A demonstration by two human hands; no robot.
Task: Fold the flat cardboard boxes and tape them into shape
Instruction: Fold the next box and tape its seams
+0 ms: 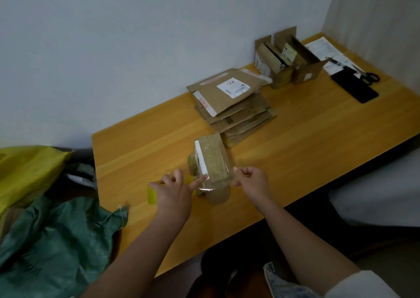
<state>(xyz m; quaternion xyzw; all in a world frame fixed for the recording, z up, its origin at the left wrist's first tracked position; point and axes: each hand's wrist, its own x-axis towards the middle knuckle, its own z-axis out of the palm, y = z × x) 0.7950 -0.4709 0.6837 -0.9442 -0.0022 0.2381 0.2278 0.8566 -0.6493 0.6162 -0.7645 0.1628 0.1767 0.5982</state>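
- One small folded box (210, 161) on the worktop (318, 138), taping in hand.
- Left hand (175, 193) grips yellow tape dispenser (152, 194), forefinger pressing tape.
- Right hand (251, 180) pinches tape end.
- Next, likely: cut the tape and smooth it down.

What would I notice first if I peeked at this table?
Probably the two hands at the near edge of the wooden table: the left hand and right hand stretch clear tape over a small cardboard box. Behind it sits a messy stack of flat cardboard boxes. Black scissors lie at the far right.
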